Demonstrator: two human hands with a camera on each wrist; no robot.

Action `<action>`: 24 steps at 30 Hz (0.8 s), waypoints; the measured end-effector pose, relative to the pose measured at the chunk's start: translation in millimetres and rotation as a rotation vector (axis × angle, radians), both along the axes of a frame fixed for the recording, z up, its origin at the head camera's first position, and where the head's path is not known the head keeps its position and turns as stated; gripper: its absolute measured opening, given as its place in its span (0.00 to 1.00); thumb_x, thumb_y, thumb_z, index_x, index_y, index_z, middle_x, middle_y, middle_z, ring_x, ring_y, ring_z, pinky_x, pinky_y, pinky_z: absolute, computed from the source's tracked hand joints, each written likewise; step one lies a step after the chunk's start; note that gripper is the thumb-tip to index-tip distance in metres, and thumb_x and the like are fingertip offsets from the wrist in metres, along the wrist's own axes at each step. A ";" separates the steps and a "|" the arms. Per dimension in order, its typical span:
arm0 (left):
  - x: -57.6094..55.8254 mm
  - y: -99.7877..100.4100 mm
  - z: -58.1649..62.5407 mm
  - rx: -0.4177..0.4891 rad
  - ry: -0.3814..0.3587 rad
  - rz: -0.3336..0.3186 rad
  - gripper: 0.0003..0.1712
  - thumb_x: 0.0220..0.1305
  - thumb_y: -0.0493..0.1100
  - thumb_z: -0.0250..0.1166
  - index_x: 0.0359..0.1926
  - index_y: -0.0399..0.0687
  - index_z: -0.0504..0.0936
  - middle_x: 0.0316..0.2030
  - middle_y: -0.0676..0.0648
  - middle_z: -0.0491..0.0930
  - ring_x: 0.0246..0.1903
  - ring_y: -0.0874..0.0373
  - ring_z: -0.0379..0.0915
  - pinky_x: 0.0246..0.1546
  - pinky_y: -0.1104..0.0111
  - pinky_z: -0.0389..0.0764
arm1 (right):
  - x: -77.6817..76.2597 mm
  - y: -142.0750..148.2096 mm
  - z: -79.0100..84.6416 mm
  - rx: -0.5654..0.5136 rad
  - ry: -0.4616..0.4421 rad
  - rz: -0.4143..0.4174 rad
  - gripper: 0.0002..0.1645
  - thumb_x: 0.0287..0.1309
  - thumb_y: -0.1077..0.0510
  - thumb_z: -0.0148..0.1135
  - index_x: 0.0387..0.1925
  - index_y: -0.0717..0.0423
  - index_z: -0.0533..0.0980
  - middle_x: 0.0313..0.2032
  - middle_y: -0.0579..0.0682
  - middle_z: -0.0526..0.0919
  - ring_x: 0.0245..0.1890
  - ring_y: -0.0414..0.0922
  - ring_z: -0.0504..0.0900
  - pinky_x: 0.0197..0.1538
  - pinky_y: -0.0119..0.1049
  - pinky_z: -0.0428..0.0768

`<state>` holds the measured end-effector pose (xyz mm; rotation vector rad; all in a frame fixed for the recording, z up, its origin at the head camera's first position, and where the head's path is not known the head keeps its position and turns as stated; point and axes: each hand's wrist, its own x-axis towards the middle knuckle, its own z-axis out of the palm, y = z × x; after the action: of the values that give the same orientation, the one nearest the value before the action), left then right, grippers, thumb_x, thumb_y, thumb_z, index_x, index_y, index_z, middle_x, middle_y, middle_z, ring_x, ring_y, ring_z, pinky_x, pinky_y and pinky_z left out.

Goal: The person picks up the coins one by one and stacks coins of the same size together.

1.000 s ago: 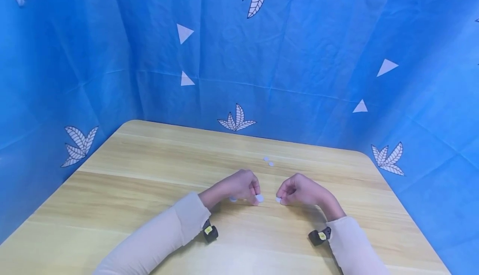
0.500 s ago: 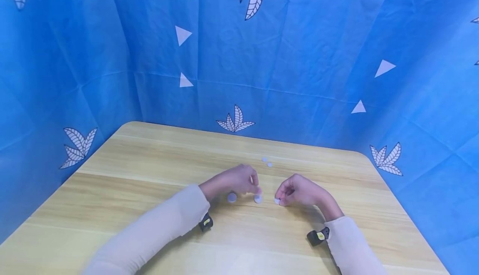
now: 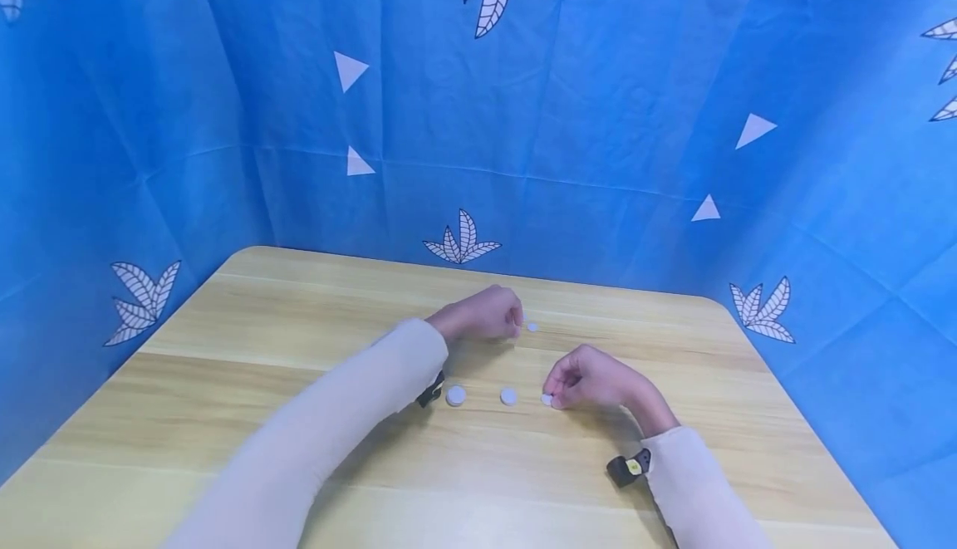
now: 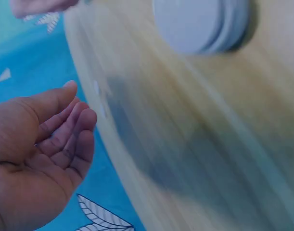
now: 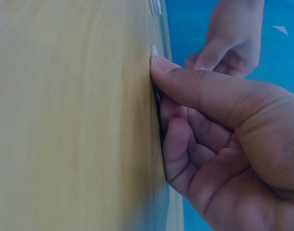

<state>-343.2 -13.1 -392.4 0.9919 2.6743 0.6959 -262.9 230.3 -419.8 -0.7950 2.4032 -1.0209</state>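
Observation:
In the head view my left hand (image 3: 489, 313) reaches to the far part of the table, its loosely curved fingers beside a small white disc (image 3: 532, 327). A second small disc is mostly hidden by those fingertips. The left wrist view shows that hand (image 4: 45, 149) with nothing between thumb and fingers. My right hand (image 3: 598, 381) stays low on the table and pinches a white disc (image 3: 547, 399) at its edge; the disc also shows past the thumb in the right wrist view (image 5: 154, 49). Left of it lie a white disc stack (image 3: 508, 397) and another stack (image 3: 455, 395).
The light wooden table (image 3: 299, 308) has rounded far corners. A blue cloth (image 3: 463, 100) with white leaves and triangles hangs behind it and at both sides. A black wrist camera (image 3: 628, 468) sits at the right sleeve, close above the tabletop.
My left hand let go of a disc on the middle stack and moved away to the small discs at the back. My right hand keeps its pinch in nearly the same place.

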 end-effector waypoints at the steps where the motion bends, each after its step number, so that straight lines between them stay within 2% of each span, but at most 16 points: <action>1: -4.5 2.0 -2.3 -0.004 0.004 0.001 0.07 0.66 0.38 0.70 0.43 0.42 0.87 0.42 0.48 0.86 0.44 0.56 0.80 0.50 0.66 0.81 | 0.1 0.3 0.1 0.001 0.005 0.001 0.07 0.54 0.65 0.75 0.36 0.56 0.86 0.33 0.50 0.88 0.33 0.43 0.84 0.40 0.33 0.83; 5: -19.9 9.4 -8.5 -0.028 0.012 0.010 0.08 0.65 0.37 0.70 0.44 0.42 0.87 0.43 0.48 0.85 0.44 0.56 0.79 0.51 0.66 0.80 | -0.8 0.6 -0.9 0.011 0.011 0.001 0.07 0.54 0.64 0.76 0.36 0.56 0.86 0.32 0.50 0.88 0.33 0.43 0.84 0.41 0.33 0.83; 9: -29.0 16.4 -10.1 -0.019 0.006 0.010 0.09 0.64 0.36 0.70 0.46 0.42 0.87 0.42 0.49 0.84 0.42 0.56 0.76 0.49 0.67 0.80 | -1.8 1.1 -0.3 0.026 0.013 -0.012 0.07 0.54 0.65 0.76 0.35 0.55 0.86 0.31 0.46 0.87 0.33 0.43 0.84 0.40 0.33 0.83; 14: -32.7 20.1 -10.9 -0.013 -0.006 0.004 0.11 0.63 0.37 0.73 0.46 0.41 0.87 0.40 0.49 0.85 0.40 0.58 0.77 0.47 0.69 0.80 | -3.0 0.8 0.5 0.037 0.027 -0.008 0.07 0.53 0.65 0.76 0.34 0.54 0.86 0.30 0.44 0.87 0.33 0.43 0.84 0.40 0.33 0.84; 19: -36.9 21.2 -16.9 -0.013 -0.009 -0.037 0.12 0.64 0.39 0.73 0.47 0.41 0.88 0.41 0.48 0.86 0.40 0.57 0.79 0.47 0.68 0.80 | -3.2 1.8 -0.9 0.042 0.032 -0.009 0.07 0.53 0.64 0.76 0.34 0.54 0.86 0.30 0.44 0.87 0.32 0.42 0.84 0.40 0.33 0.83; 24: -41.1 20.6 -21.1 0.005 -0.026 -0.055 0.12 0.66 0.44 0.72 0.49 0.46 0.88 0.43 0.49 0.86 0.44 0.58 0.80 0.49 0.67 0.80 | -3.3 2.9 -1.3 0.043 0.035 -0.011 0.07 0.53 0.64 0.76 0.34 0.53 0.86 0.30 0.43 0.87 0.32 0.42 0.84 0.40 0.33 0.83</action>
<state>-384.3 7.5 -413.5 1.0467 2.6139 0.6992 -266.3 233.2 -421.1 -0.7921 2.4533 -0.9641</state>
